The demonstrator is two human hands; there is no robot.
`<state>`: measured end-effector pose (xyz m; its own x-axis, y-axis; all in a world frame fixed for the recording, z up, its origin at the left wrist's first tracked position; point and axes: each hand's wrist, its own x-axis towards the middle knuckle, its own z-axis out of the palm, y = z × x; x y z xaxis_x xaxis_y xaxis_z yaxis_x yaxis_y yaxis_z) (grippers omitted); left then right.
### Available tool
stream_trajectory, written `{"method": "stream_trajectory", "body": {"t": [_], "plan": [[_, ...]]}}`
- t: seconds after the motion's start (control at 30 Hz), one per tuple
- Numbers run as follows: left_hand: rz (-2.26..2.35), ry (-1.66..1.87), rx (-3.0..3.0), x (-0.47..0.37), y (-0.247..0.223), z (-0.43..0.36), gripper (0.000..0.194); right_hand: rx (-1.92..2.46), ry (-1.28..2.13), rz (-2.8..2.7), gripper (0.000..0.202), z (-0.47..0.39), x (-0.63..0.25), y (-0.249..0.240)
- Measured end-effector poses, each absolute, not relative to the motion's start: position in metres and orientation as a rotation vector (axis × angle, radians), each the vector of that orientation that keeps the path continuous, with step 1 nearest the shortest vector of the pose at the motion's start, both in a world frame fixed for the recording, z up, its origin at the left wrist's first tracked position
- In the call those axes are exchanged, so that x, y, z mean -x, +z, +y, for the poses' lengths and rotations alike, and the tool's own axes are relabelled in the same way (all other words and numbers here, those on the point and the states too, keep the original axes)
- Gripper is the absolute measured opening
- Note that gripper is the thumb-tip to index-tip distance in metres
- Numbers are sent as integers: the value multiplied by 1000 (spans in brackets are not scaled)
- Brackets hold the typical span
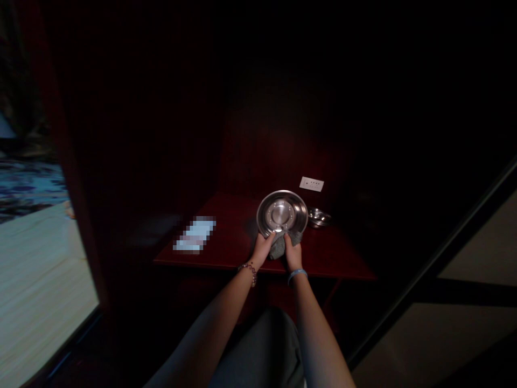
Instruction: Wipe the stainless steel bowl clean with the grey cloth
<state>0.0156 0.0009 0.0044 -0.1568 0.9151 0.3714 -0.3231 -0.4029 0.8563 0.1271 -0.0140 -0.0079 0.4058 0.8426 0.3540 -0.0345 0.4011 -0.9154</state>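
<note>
Head view: a dark alcove with a reddish, faintly glossy bench (230, 237) across its middle.
Far left: a pale, streaked flat surface (36, 285), with blue, dark-patterned fabric (30, 186) beyond it.
Alcove edge: a dark red upright panel (76, 188), standing between that pale surface and the bench.
Bench, left part: a flat, pale oblong (196, 235), pixelated, so its nature cannot be told.
Left hand (262, 250): grip closed on the near left rim of the bowl, thumb inside; a beaded bracelet (253, 275) circles the wrist.
Bowl: a round, shiny metal bowl (280, 213), held over the bench, its hollow facing the wearer, with small bright dots ringing a smooth centre.
Cloth: a soft grey cloth (278, 249), bunched at the near rim between the hands.
Right hand (293, 252): grip holding cloth and near rim together; a smooth blue band (298, 274) at the wrist.
Back wall: a white rectangular socket plate (311, 184) with small dark holes.
Bench, right part: more shiny metal bowls (319, 217), partly hidden by the held one.
Far right: a dark, straight diagonal bar (440, 258).
</note>
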Motion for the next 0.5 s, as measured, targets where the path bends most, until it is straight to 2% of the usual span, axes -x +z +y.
{"method": "stream_trajectory", "body": {"t": [0.23, 0.37, 0.5], "plan": [[755, 1736, -1135, -14, 6, -1, 36, 1013, 676, -1030, 48, -18, -126, -4], [767, 1790, -1140, -15, 6, -1, 53, 1027, 686, -1025, 51, -20, -125, -2], [800, 1695, -1196, -16, 3, -1, 66, 995, 700, -991, 56, -21, -126, -1]]}}
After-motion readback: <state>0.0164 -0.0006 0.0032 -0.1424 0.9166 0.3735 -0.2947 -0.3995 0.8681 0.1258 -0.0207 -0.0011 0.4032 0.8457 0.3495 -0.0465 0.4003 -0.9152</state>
